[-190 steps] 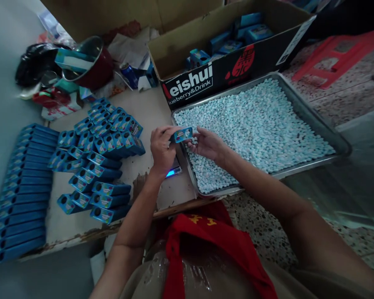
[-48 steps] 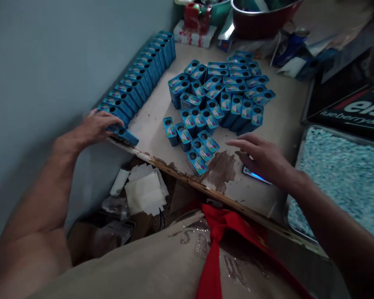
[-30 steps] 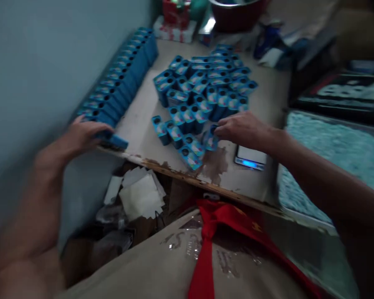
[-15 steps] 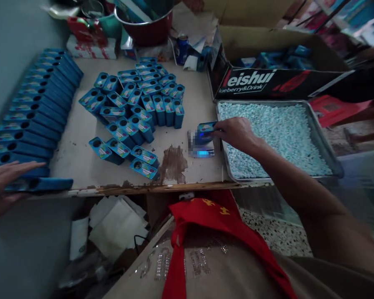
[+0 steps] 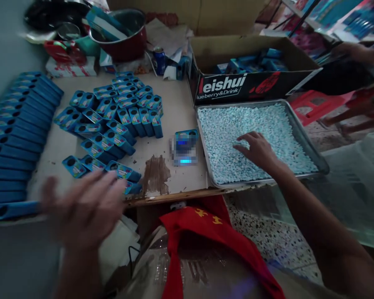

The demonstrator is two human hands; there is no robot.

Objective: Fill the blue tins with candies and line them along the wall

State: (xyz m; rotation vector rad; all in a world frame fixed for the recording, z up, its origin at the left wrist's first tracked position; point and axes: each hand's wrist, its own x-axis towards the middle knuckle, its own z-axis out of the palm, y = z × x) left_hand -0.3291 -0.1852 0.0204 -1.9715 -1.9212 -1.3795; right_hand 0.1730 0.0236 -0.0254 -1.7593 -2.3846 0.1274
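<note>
- On the right of the worktable [image 5: 179, 185], a shallow metal tray [image 5: 303, 135] holds a bed of small pale blue and white tablets [image 5: 233, 170].
- The right hand [image 5: 255, 149] is over the tablets, palm down, its fingers curved and the thumb apart from the forefinger. Whether the fingertips touch the tablets cannot be told.
- The left hand [image 5: 84, 207] is blurred, in front of the table's near edge at left, its fingers stretched out and slightly apart; nothing shows in its grasp.
- Just left of the tray, one blue box [image 5: 187, 137] is on a small scale [image 5: 185, 161] with a glowing blue display. Blocky blurring hides much of both.
- Left of the scale, a loose cluster of blue boxes [image 5: 112, 116] stands upright, labelled ends up, with dark round holes in the tops.
- Along the wall, a long row of the same boxes [image 5: 18, 133] stands side by side. The nearest one [image 5: 14, 210] reaches towards the left hand; the blur hides whether they touch.
- Behind the tray, an open black carton [image 5: 224, 89] holds more blue boxes [image 5: 249, 64].
- At the back left are a dark red pot [image 5: 127, 50] and a blue can [image 5: 159, 62].
- At the upper right, another person's hand [image 5: 352, 52] appears, blurred, above a red stool [image 5: 318, 104].
</note>
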